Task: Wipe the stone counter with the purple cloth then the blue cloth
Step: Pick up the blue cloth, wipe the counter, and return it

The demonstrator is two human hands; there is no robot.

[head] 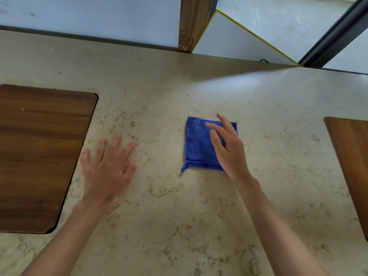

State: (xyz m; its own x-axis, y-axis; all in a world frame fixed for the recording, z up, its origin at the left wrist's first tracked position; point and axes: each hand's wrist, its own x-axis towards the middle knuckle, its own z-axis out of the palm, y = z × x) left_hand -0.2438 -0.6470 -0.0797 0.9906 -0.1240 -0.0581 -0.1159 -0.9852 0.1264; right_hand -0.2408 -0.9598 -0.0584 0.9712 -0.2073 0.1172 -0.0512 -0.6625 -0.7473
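A folded blue cloth (198, 144) lies flat on the beige stone counter (169, 206), a little right of the middle. My right hand (229, 148) hovers over the cloth's right half with its fingers spread, and I cannot tell whether it touches the fabric. My left hand (108, 166) is open, palm down, over bare stone to the left of the cloth; it looks slightly blurred. No purple cloth is in view.
A dark wooden panel (39, 156) is set into the counter at the left, and another wooden panel (350, 166) sits at the right edge. A pale wall and a wooden post (192, 22) run along the counter's far side.
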